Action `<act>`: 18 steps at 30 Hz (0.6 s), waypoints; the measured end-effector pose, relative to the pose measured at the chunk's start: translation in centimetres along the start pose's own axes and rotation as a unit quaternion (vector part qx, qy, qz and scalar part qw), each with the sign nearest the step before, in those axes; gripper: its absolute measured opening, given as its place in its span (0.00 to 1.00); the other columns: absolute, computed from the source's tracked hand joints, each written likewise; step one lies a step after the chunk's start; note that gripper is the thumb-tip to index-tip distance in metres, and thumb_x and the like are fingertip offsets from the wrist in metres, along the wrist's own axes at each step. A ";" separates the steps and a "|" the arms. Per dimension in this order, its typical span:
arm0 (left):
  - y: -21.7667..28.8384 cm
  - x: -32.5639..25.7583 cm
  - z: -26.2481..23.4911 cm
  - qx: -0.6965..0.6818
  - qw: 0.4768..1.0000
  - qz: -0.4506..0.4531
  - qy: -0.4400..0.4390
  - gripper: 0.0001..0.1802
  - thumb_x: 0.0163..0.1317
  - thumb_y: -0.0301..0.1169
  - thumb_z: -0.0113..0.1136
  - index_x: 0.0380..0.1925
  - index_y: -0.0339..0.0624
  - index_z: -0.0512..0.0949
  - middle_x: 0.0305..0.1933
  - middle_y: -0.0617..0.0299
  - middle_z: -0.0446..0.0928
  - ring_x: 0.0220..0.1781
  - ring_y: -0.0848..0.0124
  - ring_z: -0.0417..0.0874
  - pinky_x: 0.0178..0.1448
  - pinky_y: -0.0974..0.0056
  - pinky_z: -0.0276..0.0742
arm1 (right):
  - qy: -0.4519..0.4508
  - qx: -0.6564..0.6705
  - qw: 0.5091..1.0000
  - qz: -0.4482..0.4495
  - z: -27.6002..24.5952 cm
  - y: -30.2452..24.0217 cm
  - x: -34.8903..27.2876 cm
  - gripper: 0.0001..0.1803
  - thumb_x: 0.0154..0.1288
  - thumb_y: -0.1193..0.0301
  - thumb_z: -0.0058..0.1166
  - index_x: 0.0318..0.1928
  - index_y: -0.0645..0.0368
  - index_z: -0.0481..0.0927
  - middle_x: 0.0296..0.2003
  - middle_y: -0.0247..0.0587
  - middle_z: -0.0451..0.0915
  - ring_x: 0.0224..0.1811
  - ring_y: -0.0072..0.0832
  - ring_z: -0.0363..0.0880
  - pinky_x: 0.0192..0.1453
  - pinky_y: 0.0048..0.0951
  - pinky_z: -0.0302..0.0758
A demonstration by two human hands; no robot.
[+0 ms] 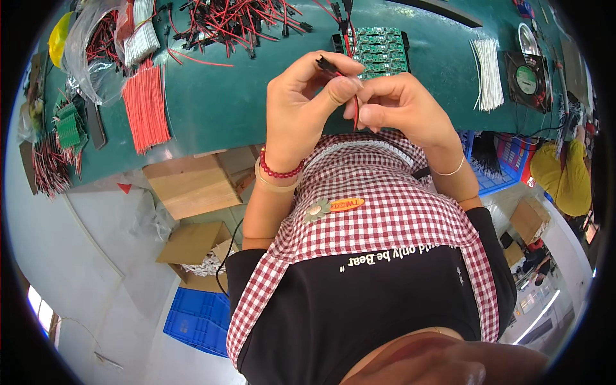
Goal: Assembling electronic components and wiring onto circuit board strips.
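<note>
My left hand (308,96) pinches a small wire lead with a black plug connector (327,65) sticking up between thumb and forefinger. The lead's thin red and black wires (356,114) run down to my right hand (407,109), whose thumb and fingers close around them just beside the left fingertips. Both hands are above the near edge of the green table. Right behind them lies a panel of green circuit boards (380,48), partly covered by my fingers. The wires' lower ends are too small to make out.
A pile of red-black connector leads (234,22) lies at the back. Bundles of red wires (146,109) and white wires (141,35) are to the left, near a clear plastic bag (96,70). On the right are more white wires (487,74) and a black fan (529,80). Cardboard boxes (192,186) stand below.
</note>
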State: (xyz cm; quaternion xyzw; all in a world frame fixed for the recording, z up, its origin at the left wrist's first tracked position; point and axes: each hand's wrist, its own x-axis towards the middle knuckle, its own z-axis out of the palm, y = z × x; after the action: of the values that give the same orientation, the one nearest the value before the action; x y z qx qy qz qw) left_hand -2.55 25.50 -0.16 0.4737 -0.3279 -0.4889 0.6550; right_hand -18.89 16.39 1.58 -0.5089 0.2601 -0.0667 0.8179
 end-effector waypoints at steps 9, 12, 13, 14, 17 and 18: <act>-0.6 -0.1 -0.9 -0.215 0.951 -0.146 -0.170 0.24 0.64 0.41 0.65 0.50 0.33 0.79 0.30 0.66 0.77 0.31 0.78 0.76 0.37 0.73 0.72 | -0.142 0.086 0.984 0.064 -0.6 1.1 -0.1 0.09 0.59 0.75 0.62 0.37 0.69 0.83 0.31 0.37 0.81 0.32 0.17 0.77 0.37 0.19 0.73; 0.3 0.1 -1.0 -0.112 0.951 -0.184 -0.223 0.28 0.65 0.41 0.64 0.59 0.31 0.75 0.27 0.72 0.72 0.30 0.82 0.73 0.36 0.75 0.71 | -0.069 0.015 0.991 0.118 0.8 -0.2 -0.9 0.10 0.60 0.76 0.60 0.41 0.71 0.82 0.31 0.35 0.81 0.34 0.16 0.78 0.40 0.20 0.75; 0.1 0.2 -0.9 -0.108 0.961 -0.166 -0.193 0.28 0.66 0.41 0.64 0.58 0.31 0.75 0.27 0.72 0.71 0.30 0.81 0.73 0.36 0.75 0.71 | -0.079 -0.003 0.992 0.100 0.6 0.3 -0.7 0.10 0.61 0.76 0.60 0.41 0.70 0.81 0.31 0.34 0.80 0.34 0.15 0.78 0.41 0.19 0.76; -0.1 0.2 -0.7 -0.104 0.970 -0.148 -0.164 0.27 0.66 0.41 0.64 0.58 0.31 0.75 0.27 0.72 0.71 0.30 0.81 0.74 0.36 0.75 0.71 | -0.086 -0.021 0.993 0.080 0.4 0.8 -0.6 0.09 0.62 0.76 0.59 0.41 0.69 0.80 0.30 0.32 0.80 0.34 0.14 0.77 0.41 0.18 0.76; -0.3 0.0 -0.4 -0.128 0.978 -0.121 -0.115 0.26 0.67 0.39 0.63 0.57 0.32 0.75 0.27 0.71 0.71 0.32 0.79 0.76 0.37 0.74 0.72 | -0.045 -0.039 0.998 0.033 1.0 0.9 -1.5 0.06 0.63 0.76 0.58 0.38 0.66 0.79 0.29 0.29 0.78 0.33 0.12 0.76 0.39 0.17 0.75; -0.4 -0.1 -0.6 -0.121 0.979 -0.116 -0.115 0.26 0.67 0.39 0.63 0.57 0.32 0.75 0.28 0.70 0.73 0.32 0.79 0.77 0.37 0.74 0.72 | -0.048 -0.065 0.996 0.040 0.9 0.9 -1.6 0.04 0.64 0.77 0.58 0.37 0.64 0.78 0.28 0.28 0.78 0.31 0.11 0.75 0.38 0.16 0.75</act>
State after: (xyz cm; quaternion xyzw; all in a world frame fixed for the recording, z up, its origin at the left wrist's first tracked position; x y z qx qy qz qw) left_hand -2.15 25.75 -0.70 0.3662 -0.2821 -0.6488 0.6045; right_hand -19.92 18.13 1.66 -0.5531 0.2442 0.0078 0.7965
